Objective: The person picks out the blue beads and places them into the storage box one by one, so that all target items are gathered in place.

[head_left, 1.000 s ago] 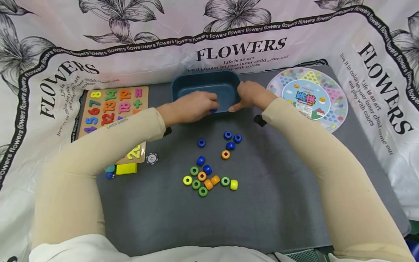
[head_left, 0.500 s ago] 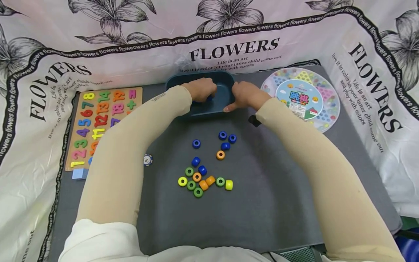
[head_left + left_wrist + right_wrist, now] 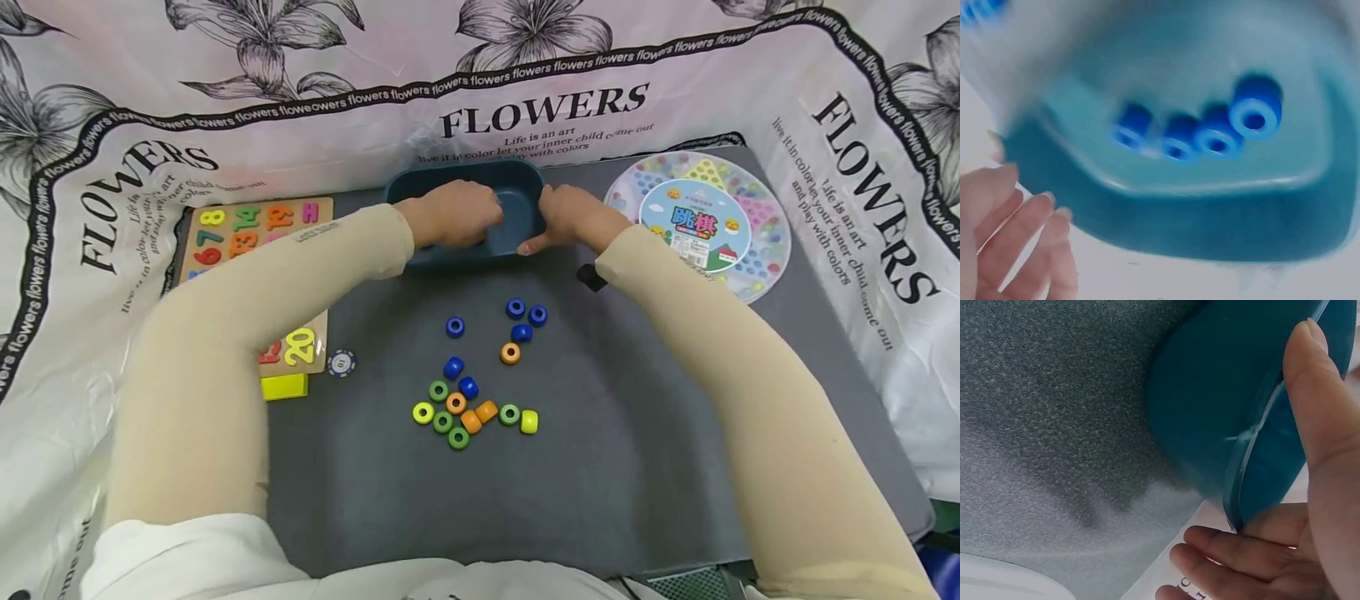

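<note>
A dark teal plastic tray [image 3: 519, 212] stands at the back of the table. My left hand [image 3: 450, 215] reaches over it, fingers angled down with nothing visible between them. In the left wrist view several blue pony beads [image 3: 1255, 106] lie on the tray's floor, while the fingers [image 3: 1035, 231] are spread loosely by the rim. My right hand [image 3: 573, 215] grips the tray's right end; its thumb [image 3: 1307, 369] presses the rim and the other fingers reach round the far corner. Blue beads [image 3: 515, 308], orange beads [image 3: 510, 354], green beads [image 3: 458, 438] and yellow beads [image 3: 529, 422] lie scattered in front.
At left, partly behind my forearm, lies a wooden number board [image 3: 300, 346] with a yellow block [image 3: 285, 387] at its near edge. A poker chip [image 3: 341, 363] sits beside it. A round Chinese checkers set [image 3: 697, 225] is at back right. Flower-printed cloth hangs behind.
My left hand moved from the tray's front side to over its inside. The blue bead seen at its fingertips earlier no longer shows there. My right hand stays on the tray's end.
</note>
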The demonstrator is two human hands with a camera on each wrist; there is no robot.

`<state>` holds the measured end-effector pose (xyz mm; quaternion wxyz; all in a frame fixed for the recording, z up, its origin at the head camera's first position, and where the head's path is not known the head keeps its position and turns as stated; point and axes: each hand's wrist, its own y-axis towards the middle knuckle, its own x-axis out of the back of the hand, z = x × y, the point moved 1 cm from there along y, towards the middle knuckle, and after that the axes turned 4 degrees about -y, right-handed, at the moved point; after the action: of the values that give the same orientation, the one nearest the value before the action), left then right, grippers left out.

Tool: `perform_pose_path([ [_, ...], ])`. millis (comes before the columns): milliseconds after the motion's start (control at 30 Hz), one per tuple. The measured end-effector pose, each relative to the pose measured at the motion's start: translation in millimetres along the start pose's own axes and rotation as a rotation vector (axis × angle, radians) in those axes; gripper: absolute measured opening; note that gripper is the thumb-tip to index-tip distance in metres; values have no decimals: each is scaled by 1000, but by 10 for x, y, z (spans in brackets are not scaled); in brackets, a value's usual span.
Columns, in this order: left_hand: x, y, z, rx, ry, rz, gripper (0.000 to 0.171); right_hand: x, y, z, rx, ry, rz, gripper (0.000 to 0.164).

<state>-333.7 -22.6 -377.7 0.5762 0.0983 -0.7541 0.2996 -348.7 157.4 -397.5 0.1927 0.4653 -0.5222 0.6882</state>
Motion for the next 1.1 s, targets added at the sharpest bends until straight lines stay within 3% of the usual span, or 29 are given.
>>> perform_pose_path([
  [100, -52, -304, -292, -126, 98, -34, 15, 5, 15, 14, -1, -8, 10, 109],
  [200, -278, -511, -480, -166, 158, 25, 10, 38, -16, -11, -20, -18, 3, 106],
  [333, -746, -664, -493, -111, 121, 116, 28, 54, -5, 8, -12, -21, 15, 108],
  [400, -898, -707, -480, -81, 66, 111, 35, 44, 12, 37, -6, -15, 30, 109],
  [600, -1052, -698, -510, -56, -34, 51, 19, 26, 24, 95, -18, -15, 46, 111],
  [733, -973, -679, -548, -51, -87, -24, 20, -17, 24, 108, -19, -12, 54, 112],
  [833, -707, -700, -488, -5, -142, -133, 25, -17, 41, 140, -4, -13, 56, 111],
  [933, -365, -663, -284, 77, -185, -205, 28, 12, 51, 150, -5, -30, 46, 108],
  [1000, -202, -590, -87, 134, -221, -204, 32, 29, 49, 138, -14, -39, 43, 105],
  [1100, -129, -428, 201, 203, -264, -117, 32, 34, 31, 118, -25, -53, 57, 100],
])
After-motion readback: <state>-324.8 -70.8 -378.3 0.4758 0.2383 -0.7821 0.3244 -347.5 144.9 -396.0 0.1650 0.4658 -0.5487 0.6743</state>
